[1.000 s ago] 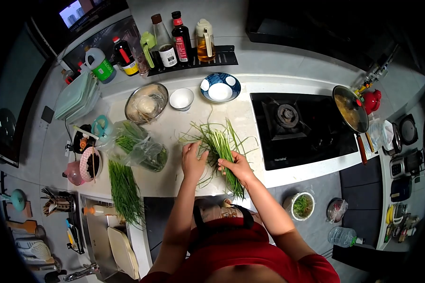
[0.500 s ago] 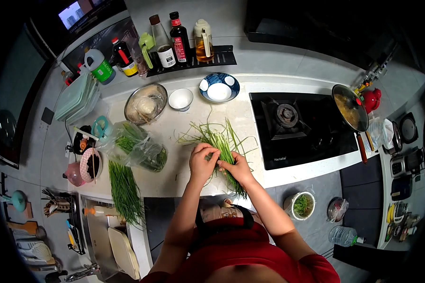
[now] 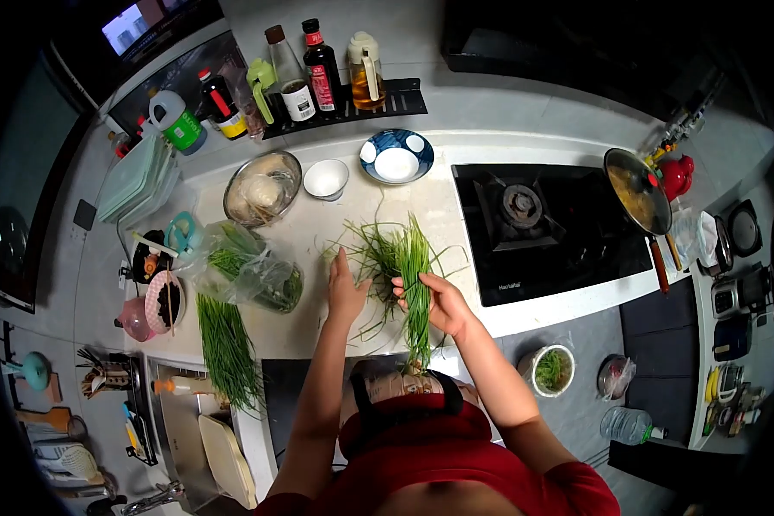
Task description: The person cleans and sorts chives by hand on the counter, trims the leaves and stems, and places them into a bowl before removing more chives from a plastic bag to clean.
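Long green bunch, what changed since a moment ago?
The bare left hand moved left, away from the long, thin-leaved green bunch, whose lower end swung left. The bare right hand keeps its grip on it; the round blue-and-white bowl stayed put.

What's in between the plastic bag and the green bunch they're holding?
In the head view, the left hand and loose green stalks are between the plastic bag and the green bunch.

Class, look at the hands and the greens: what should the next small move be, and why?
Probably bring the left hand to the bunch of greens and pick through it: the right hand holds the bunch, while the left is open, seemingly empty and close by, with loose strands on the counter.
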Tool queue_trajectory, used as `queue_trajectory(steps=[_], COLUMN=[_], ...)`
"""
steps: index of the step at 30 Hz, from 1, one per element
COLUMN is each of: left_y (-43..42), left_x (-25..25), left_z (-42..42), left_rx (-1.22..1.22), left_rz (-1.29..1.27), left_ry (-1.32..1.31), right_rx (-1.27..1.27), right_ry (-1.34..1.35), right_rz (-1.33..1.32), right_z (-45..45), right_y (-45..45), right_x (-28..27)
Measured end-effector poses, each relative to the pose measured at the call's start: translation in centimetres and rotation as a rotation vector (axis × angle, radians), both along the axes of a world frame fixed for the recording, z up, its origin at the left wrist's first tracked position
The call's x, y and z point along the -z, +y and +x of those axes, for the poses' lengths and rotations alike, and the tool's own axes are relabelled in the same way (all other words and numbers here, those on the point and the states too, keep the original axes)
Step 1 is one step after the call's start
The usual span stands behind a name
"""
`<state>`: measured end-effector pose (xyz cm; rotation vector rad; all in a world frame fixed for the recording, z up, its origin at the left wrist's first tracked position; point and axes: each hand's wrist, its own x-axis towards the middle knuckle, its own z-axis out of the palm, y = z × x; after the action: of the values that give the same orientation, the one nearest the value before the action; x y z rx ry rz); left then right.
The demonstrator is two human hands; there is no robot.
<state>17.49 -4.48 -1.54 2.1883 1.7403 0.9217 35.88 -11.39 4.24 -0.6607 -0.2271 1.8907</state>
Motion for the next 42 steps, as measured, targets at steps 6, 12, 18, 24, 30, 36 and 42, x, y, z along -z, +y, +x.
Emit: queue_trajectory(steps=[6, 12, 18, 24, 30, 36, 42], left_y=[-2.3, -3.1, -3.5, -4.2, -5.3, -6.0, -6.6], left_x=[-2.3, -4.8, -5.9, -5.4, -6.2, -7.3, -7.8], left_z=[2.4, 2.0, 1.6, 1.8, 1.6, 2.0, 3.1], left_rx=[0.569, 0.456, 0.455, 0.431, 0.419, 0.456, 0.414], left_rz=[-1.151, -1.334, -1.062, -0.743, -0.471, -0.303, -0.279], left_ry=[-1.159, -1.094, -0.878, -0.84, -0.579, -0.409, -0.354], right_rx=[0.009, 0.239, 0.289, 0.299, 0.335, 0.365, 0.385], right_ry=[0.157, 0.068, 0.337, 0.398, 0.431, 0.39, 0.259], right_rz=[0.022, -0.038, -0.006, 0.015, 0.016, 0.002, -0.018], right_z=[0.5, 1.7, 2.3, 1.8, 1.6, 1.2, 0.6], right_y=[0.7, 1.1, 0.9, 0.8, 0.7, 0.5, 0.4], right_x=[0.4, 1.9, 2.2, 1.8, 2.1, 2.0, 2.2])
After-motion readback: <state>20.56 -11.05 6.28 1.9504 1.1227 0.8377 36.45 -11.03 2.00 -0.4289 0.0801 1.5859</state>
